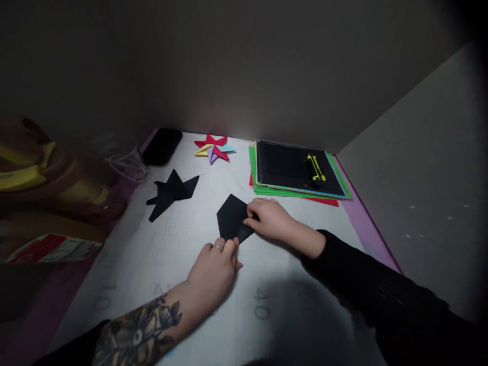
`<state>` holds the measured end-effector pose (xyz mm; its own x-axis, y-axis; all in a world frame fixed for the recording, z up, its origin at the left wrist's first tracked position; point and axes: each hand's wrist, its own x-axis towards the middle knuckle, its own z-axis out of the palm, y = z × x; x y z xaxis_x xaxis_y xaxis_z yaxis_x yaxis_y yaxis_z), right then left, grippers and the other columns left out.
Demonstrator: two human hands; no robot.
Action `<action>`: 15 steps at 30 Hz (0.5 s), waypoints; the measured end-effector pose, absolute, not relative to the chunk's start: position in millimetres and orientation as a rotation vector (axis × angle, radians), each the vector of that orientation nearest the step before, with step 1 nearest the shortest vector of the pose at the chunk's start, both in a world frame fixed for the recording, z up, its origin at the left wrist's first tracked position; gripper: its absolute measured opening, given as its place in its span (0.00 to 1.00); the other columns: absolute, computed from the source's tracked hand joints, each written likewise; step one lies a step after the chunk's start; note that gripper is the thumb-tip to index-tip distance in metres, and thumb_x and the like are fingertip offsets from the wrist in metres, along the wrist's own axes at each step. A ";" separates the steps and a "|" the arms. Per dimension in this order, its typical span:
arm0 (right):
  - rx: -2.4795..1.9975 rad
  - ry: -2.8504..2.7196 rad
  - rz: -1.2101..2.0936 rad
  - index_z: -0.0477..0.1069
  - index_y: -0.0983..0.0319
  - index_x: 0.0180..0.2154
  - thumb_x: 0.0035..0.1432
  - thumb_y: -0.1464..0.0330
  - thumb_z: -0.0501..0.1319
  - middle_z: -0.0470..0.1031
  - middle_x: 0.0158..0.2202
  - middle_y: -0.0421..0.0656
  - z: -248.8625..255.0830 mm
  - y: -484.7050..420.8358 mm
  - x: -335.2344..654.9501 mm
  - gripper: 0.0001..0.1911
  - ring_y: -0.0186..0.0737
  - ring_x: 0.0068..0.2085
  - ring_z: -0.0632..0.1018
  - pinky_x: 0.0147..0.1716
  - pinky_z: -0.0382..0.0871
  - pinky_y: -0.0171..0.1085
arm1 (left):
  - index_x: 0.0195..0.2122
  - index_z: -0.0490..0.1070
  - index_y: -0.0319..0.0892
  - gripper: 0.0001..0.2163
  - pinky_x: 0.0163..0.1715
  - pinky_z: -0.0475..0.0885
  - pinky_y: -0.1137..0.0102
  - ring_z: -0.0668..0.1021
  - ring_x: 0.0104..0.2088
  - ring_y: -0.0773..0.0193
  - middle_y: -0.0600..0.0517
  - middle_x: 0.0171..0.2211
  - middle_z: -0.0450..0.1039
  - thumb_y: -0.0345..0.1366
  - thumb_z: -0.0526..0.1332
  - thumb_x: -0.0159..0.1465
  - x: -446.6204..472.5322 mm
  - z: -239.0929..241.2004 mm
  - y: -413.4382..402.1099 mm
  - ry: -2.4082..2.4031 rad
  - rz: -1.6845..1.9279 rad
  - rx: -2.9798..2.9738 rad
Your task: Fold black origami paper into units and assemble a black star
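A folded piece of black paper [232, 216] lies on the white gridded cutting mat [160, 254] near the middle. My right hand [269, 217] presses down on its right edge with fingers curled together. My left hand [215, 269], a ring on one finger, pinches the paper's lower corner with closed fingertips. A second black folded shape [172, 192], with several points, lies to the left, untouched. A multicoloured paper star [213, 147] in red, yellow, purple and light blue rests at the back.
A stack of coloured sheets [297, 192] with a black pad and a yellow-and-black tool [316, 168] sits at the back right. A black case [162, 146] and white cord [125, 165] lie at the back left. A brown bag [46, 178] stands left. Walls enclose the back and right.
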<state>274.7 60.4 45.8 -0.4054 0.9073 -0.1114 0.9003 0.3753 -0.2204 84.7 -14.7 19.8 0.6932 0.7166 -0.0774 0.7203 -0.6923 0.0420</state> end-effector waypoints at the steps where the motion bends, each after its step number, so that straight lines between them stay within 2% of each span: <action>1: -1.585 -2.559 0.320 0.74 0.62 0.34 0.57 0.65 0.58 0.77 0.38 0.47 45.9 53.7 275.1 0.09 0.45 0.41 0.74 0.40 0.62 0.41 | 0.56 0.61 0.31 0.20 0.29 0.67 0.65 0.71 0.37 0.56 0.45 0.36 0.69 0.36 0.55 0.65 85.7 20.7 -14.6 1.200 -0.082 2.825; 3: -1.237 -2.603 0.301 0.74 0.62 0.41 0.59 0.70 0.55 0.75 0.46 0.49 42.1 37.9 275.1 0.11 0.45 0.49 0.72 0.48 0.62 0.45 | 0.53 0.64 0.33 0.18 0.29 0.68 0.65 0.71 0.37 0.56 0.45 0.36 0.69 0.36 0.55 0.65 86.9 23.7 -13.4 1.191 -0.075 2.816; 5: -0.995 -2.647 0.327 0.73 0.64 0.46 0.58 0.73 0.53 0.75 0.48 0.50 33.5 23.4 274.8 0.16 0.45 0.51 0.72 0.50 0.64 0.47 | 0.48 0.68 0.34 0.14 0.30 0.68 0.65 0.71 0.38 0.55 0.45 0.35 0.69 0.36 0.55 0.65 85.0 27.9 -9.3 1.164 -0.060 2.795; 7: -0.940 -2.640 0.327 0.71 0.68 0.49 0.56 0.75 0.52 0.74 0.49 0.52 23.6 13.8 275.0 0.19 0.46 0.52 0.72 0.51 0.67 0.46 | 0.46 0.70 0.35 0.13 0.31 0.69 0.64 0.71 0.37 0.55 0.45 0.34 0.69 0.35 0.55 0.64 77.8 32.1 -1.7 1.105 0.002 2.748; 9: -0.949 -2.632 0.333 0.70 0.69 0.50 0.56 0.76 0.52 0.73 0.50 0.53 16.6 9.5 275.7 0.21 0.47 0.53 0.71 0.52 0.68 0.47 | 0.47 0.71 0.37 0.13 0.33 0.69 0.63 0.71 0.35 0.57 0.46 0.33 0.69 0.35 0.53 0.65 65.2 35.0 8.7 1.009 0.149 2.649; 11: -0.964 -2.640 0.345 0.70 0.68 0.51 0.56 0.76 0.51 0.72 0.52 0.53 13.9 8.7 276.7 0.21 0.48 0.54 0.71 0.52 0.67 0.50 | 0.46 0.72 0.40 0.13 0.36 0.69 0.65 0.72 0.35 0.61 0.48 0.32 0.70 0.30 0.51 0.65 50.3 35.5 19.4 0.894 0.292 2.479; 15: -0.976 -2.668 0.362 0.68 0.67 0.53 0.57 0.75 0.51 0.71 0.53 0.53 14.5 9.4 278.0 0.22 0.48 0.55 0.70 0.54 0.66 0.52 | 0.44 0.74 0.44 0.19 0.45 0.66 0.64 0.72 0.43 0.62 0.48 0.39 0.71 0.21 0.51 0.58 27.8 31.7 33.6 0.754 0.347 2.390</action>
